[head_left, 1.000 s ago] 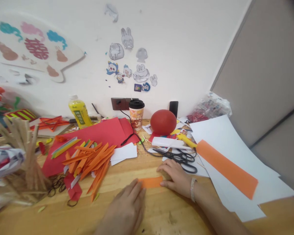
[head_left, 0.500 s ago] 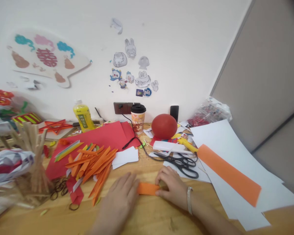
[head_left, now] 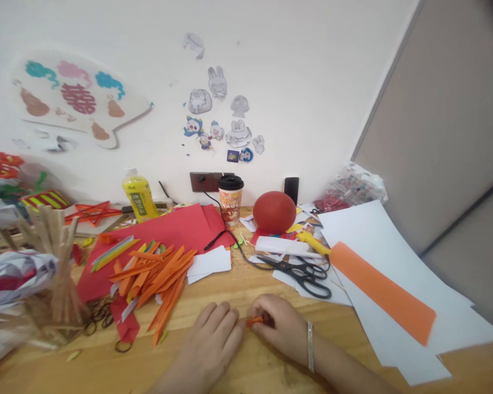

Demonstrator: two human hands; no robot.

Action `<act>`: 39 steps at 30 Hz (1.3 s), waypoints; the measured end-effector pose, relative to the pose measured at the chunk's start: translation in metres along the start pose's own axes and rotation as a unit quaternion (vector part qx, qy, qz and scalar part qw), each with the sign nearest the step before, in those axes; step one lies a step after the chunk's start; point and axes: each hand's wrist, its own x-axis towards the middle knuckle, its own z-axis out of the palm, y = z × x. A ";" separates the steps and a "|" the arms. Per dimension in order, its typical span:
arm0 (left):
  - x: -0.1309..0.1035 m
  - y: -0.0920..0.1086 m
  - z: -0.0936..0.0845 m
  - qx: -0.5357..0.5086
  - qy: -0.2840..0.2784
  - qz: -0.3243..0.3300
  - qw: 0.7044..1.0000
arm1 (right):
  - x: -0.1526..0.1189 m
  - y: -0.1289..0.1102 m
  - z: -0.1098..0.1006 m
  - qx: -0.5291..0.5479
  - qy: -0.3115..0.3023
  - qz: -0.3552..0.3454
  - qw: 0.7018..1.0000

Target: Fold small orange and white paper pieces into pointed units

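Observation:
A small piece of an orange paper strip (head_left: 254, 320) shows between my two hands, just above the wooden table. My right hand (head_left: 281, 330), with a bracelet at the wrist, pinches it between thumb and curled fingers. My left hand (head_left: 215, 338) is closed at the strip's left end, back of the hand upward; its fingers hide that end. To the left lies a pile of folded orange paper strips (head_left: 164, 276). Black-handled scissors (head_left: 302, 272) rest beyond my right hand, and a wide orange paper strip (head_left: 384, 293) lies on white sheets (head_left: 363, 230) to the right.
Along the wall stand a yellow drink bottle (head_left: 139, 196), a lidded paper cup (head_left: 230, 202) and a red balloon (head_left: 274, 212). Red paper (head_left: 175, 224) and small white sheets (head_left: 209, 261) lie mid-table. Wooden sticks (head_left: 61, 262) and rubber bands (head_left: 101, 314) are at left.
The orange strip between my hands lay flat and broad; now only a narrow, folded-looking bit shows. My right hand has curled round it and come slightly nearer me. My left hand's fingers have bent.

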 end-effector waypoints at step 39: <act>-0.001 -0.040 -0.015 -0.289 -0.164 0.010 0.943 | -0.002 0.004 -0.014 -0.097 -0.077 -0.221 0.967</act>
